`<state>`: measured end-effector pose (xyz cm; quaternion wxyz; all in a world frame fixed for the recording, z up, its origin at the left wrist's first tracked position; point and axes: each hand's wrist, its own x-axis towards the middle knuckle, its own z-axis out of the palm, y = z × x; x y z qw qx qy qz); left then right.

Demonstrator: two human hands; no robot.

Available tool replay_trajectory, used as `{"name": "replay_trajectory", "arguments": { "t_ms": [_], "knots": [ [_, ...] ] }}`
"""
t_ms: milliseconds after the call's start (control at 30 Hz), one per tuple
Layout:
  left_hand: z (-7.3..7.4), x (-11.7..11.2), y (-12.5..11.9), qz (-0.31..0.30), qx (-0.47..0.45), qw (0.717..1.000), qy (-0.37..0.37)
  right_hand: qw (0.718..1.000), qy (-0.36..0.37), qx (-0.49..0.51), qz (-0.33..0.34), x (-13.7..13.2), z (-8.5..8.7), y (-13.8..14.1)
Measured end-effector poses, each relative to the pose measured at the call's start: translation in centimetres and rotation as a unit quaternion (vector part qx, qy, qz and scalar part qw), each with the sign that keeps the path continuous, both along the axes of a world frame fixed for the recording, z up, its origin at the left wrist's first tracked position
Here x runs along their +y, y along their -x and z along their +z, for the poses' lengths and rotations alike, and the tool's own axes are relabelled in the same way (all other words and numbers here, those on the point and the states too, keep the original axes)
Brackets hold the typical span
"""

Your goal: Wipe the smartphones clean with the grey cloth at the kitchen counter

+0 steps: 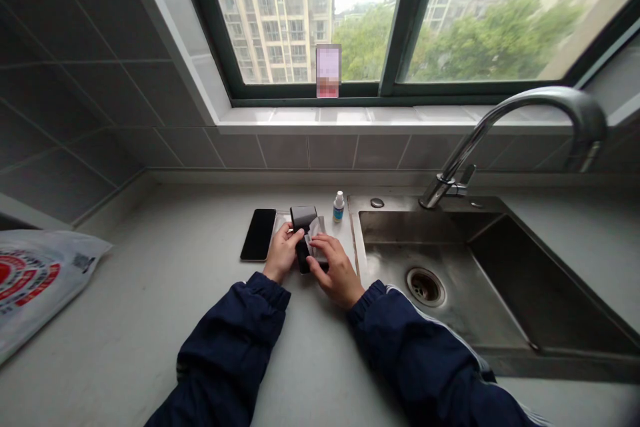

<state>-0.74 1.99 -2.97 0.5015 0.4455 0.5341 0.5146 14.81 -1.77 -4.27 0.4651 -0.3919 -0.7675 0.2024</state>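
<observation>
My left hand [283,255] is closed around the left side of a dark, flat, phone-like device [303,216], keeping it just over the counter. At the device's right side, my right hand [336,269] has its fingers bent over a thin whitish wipe [315,227] that lies against the dark surface. Parts of both the device and the wipe are hidden by my fingers. A black smartphone [259,235] lies screen up to the left of my left hand. Beyond my right hand stands a small white-capped bottle [339,207] with a blue label, upright.
To the right, a steel sink [385,260] is set into the pale counter [120,293], with a curved chrome faucet [480,130] behind it. A white plastic bag [45,280] with red print sits at the far left. A window [370,90] runs along the back.
</observation>
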Motion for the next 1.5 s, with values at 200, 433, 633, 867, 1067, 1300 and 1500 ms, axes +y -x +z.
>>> {"name": "replay_trajectory", "arguments": {
  "t_ms": [200,433,633,867,1067,1300,1500],
  "knots": [
    [0.4,-1.2,-1.9,0.016,-0.143,0.990,0.006,0.999,-0.039,-0.022,-0.004,-0.7,1.1,-0.7],
    [1.3,-3.2,-3.4,-0.049,-0.269,0.958,0.082,0.993,-0.086,-0.074,0.035,-2.4,2.1,-2.6],
    [1.3,-5.4,-4.3,-0.141,-0.404,0.891,0.153,0.988,-0.088,-0.097,0.085,-3.1,1.9,-4.0],
    [0.6,-5.2,-4.3,-0.146,-0.398,0.901,0.091,0.986,-0.094,-0.117,0.072,-3.1,1.9,-3.6],
    [-0.6,-5.6,-4.5,-0.164,-0.389,0.902,0.089,0.986,-0.091,-0.136,0.033,-2.7,1.8,-4.1],
    [0.0,-6.1,-4.4,-0.187,-0.400,0.894,0.071,0.984,-0.035,-0.175,0.026,-2.0,1.0,-4.4],
    [0.3,-5.7,-3.3,-0.173,-0.410,0.885,0.137,0.978,-0.056,-0.172,0.099,-2.3,1.5,-4.4]
  ]
}}
